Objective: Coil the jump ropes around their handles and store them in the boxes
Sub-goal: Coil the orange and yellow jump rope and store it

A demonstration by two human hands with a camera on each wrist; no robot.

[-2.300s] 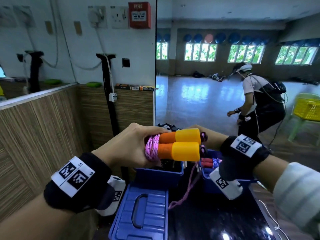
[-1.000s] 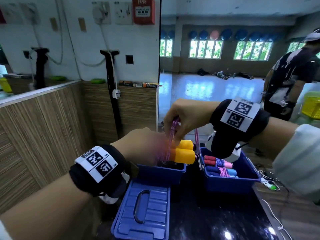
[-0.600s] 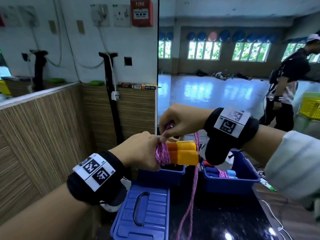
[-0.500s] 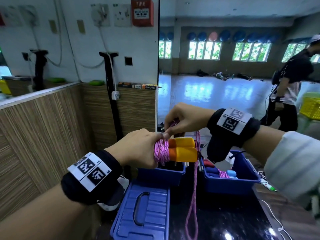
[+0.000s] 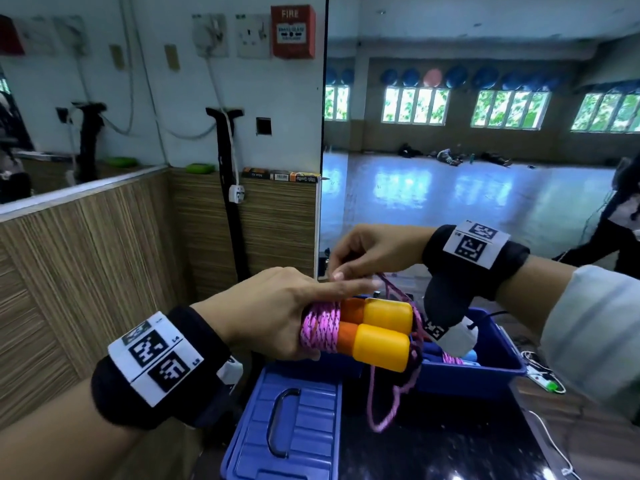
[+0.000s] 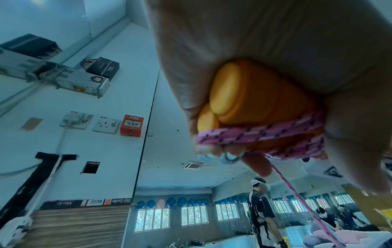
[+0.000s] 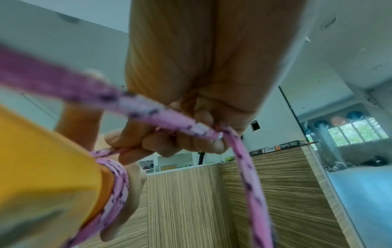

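My left hand [image 5: 294, 317] grips two orange handles with yellow caps [image 5: 377, 332], held side by side above the boxes. The pink rope [image 5: 320, 327] is coiled several turns round them, and my index finger lies straight over the coil. Just above the handles, my right hand [image 5: 337, 271] pinches the free rope [image 7: 161, 115]. A short loop [image 5: 382, 407] hangs below the handles. In the left wrist view the handle ends [image 6: 250, 100] and a rope turn [image 6: 265, 134] sit in my palm. The open blue box [image 5: 485, 374] on the right holds another coiled rope [image 5: 452, 358].
A blue lid with a handle [image 5: 287, 427] lies in front on the dark glossy table [image 5: 433, 455]. A second blue box [image 5: 311, 370] sits under my left hand. A wood-panelled wall [image 5: 104, 271] runs along the left. A person [image 5: 620, 237] stands at the far right.
My right hand has carried the rope round the handles again, so the coil is thicker and the hanging loop much shorter. The person in the background has moved to the right edge.
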